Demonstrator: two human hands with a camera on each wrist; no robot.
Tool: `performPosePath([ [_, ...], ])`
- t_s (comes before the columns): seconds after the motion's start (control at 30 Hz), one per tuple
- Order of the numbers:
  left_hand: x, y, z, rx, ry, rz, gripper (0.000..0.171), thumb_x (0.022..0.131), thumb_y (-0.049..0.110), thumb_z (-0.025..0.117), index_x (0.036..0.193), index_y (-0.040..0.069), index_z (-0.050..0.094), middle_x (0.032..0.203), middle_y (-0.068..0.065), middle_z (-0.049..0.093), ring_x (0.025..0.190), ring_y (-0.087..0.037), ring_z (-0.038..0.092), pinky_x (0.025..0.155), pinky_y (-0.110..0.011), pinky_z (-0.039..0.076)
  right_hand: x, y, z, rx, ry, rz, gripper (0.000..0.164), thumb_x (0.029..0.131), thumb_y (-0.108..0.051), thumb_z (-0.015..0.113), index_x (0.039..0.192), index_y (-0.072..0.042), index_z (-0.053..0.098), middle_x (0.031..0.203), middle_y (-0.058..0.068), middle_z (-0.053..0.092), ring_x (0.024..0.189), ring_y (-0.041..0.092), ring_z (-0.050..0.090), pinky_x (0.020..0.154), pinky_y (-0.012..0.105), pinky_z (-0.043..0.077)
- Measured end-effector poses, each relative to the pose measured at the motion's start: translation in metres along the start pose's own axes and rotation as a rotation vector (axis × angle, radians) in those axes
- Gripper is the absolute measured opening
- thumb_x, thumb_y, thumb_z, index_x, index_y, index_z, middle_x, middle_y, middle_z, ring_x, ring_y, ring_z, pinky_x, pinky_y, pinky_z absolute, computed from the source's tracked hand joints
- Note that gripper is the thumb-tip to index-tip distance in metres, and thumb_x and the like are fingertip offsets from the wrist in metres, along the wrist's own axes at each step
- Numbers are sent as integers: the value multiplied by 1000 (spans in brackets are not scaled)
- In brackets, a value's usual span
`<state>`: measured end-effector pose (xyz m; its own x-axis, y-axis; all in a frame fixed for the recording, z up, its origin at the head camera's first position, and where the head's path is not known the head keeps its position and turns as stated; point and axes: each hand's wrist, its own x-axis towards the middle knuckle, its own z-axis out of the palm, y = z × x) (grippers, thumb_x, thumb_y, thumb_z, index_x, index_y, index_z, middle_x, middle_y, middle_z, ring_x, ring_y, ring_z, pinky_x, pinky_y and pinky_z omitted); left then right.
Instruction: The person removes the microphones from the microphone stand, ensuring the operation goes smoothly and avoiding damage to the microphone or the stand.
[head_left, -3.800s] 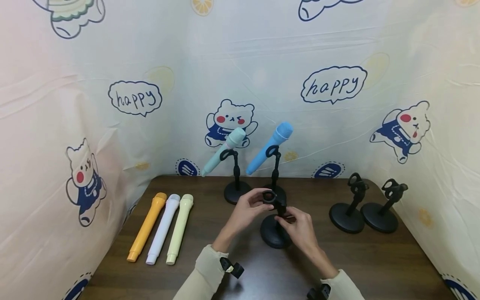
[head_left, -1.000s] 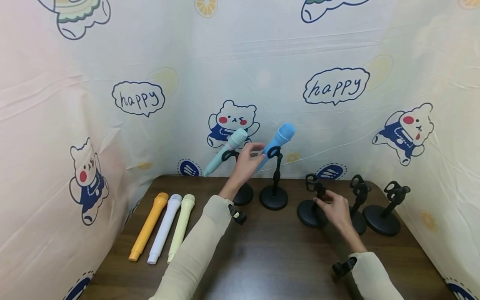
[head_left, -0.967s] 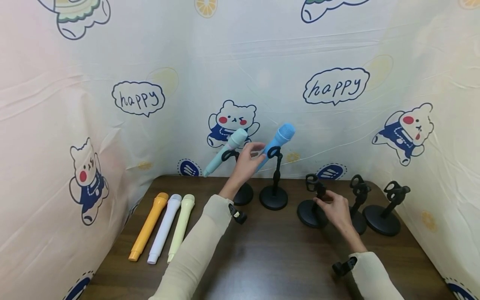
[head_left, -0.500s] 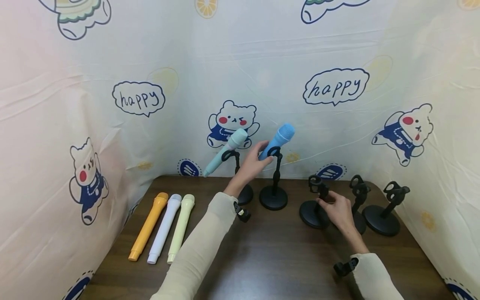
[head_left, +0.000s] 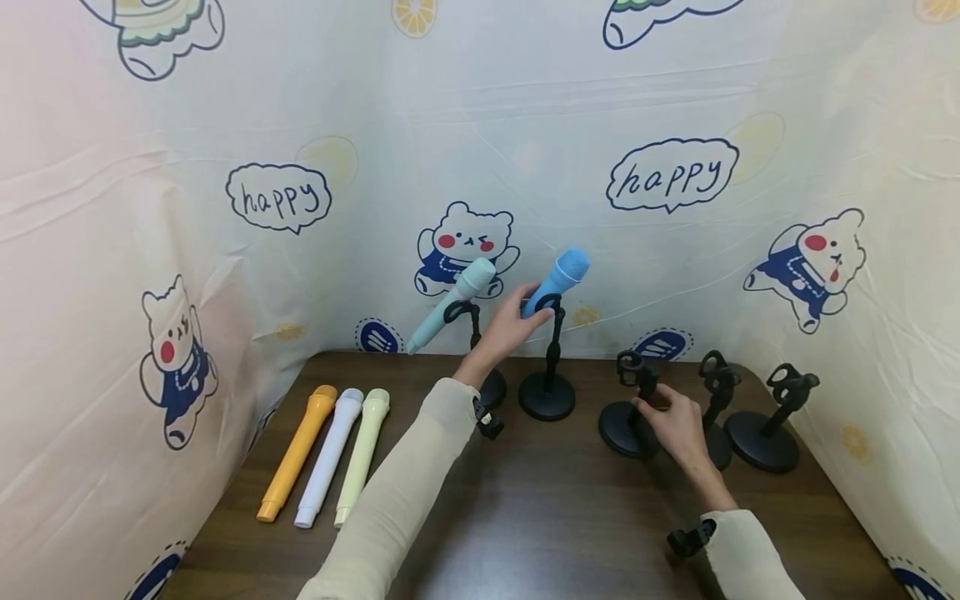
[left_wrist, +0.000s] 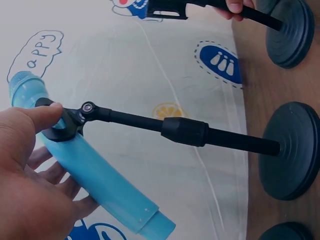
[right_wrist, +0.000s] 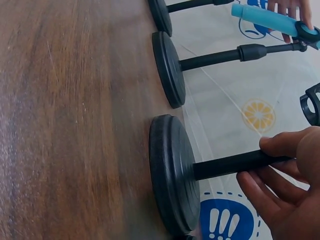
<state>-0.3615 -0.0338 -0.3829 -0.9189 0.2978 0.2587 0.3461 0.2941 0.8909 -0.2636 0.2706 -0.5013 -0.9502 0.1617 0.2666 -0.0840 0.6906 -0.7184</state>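
Observation:
At the back of the table a blue microphone (head_left: 566,271) sits tilted in the clip of a black stand (head_left: 547,395). My left hand (head_left: 504,332) holds this microphone at the clip; in the left wrist view the thumb lies on the clip ring and the fingers are behind the blue body (left_wrist: 110,180). To the right, my right hand (head_left: 678,423) pinches the pole of another black microphone stand (head_left: 624,428), whose clip holds nothing. The right wrist view has thumb and fingers round that pole (right_wrist: 227,165), above its round base (right_wrist: 172,175).
A mint microphone (head_left: 442,312) leans in a stand behind my left forearm. Orange (head_left: 296,454), white (head_left: 328,458) and pale yellow (head_left: 363,450) microphones lie at the left of the table. Two more stands, one partly behind my right hand (head_left: 720,383), one farther right (head_left: 763,438), stand there.
The stand both hands held at the middle has moved right, beside the two others, in my right hand. My left hand left it, reached up to the blue microphone and shifted slightly right along it.

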Motion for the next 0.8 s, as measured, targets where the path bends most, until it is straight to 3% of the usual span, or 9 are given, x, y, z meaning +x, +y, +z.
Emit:
performPosePath([
  [0.2, -1, -1, 3, 14, 14, -13, 61, 106, 36, 68, 157, 11, 47, 154, -21, 50, 133, -38, 52, 117, -61, 44, -1, 2, 3, -12, 27, -12, 20, 101, -22, 76, 107, -3, 76, 109, 23, 79, 110, 44, 72, 95, 60, 55],
  [0.53, -1, -3, 4, -15, 25, -5, 54, 107, 31, 67, 154, 13, 48, 147, -15, 58, 125, -34, 56, 110, -57, 49, -2, 4, 4, -23, 47, -32, 21, 101, -22, 76, 108, -2, 75, 108, 21, 76, 105, 40, 72, 91, 56, 55],
  [0.63, -1, -4, 6, -33, 22, -1, 53, 107, 32, 66, 153, 13, 48, 146, -15, 58, 125, -34, 56, 110, -56, 48, -2, 6, 6, -25, 75, -37, 21, 100, -21, 78, 109, -3, 75, 106, 20, 76, 103, 38, 72, 87, 47, 57],
  [0.8, -3, -4, 7, -54, 20, -3, 52, 108, 33, 66, 152, 14, 48, 145, -15, 57, 124, -34, 56, 110, -56, 48, -4, 7, 8, -15, 105, -22, 25, 98, -21, 80, 113, -3, 73, 105, 18, 77, 98, 34, 74, 74, 21, 53],
])
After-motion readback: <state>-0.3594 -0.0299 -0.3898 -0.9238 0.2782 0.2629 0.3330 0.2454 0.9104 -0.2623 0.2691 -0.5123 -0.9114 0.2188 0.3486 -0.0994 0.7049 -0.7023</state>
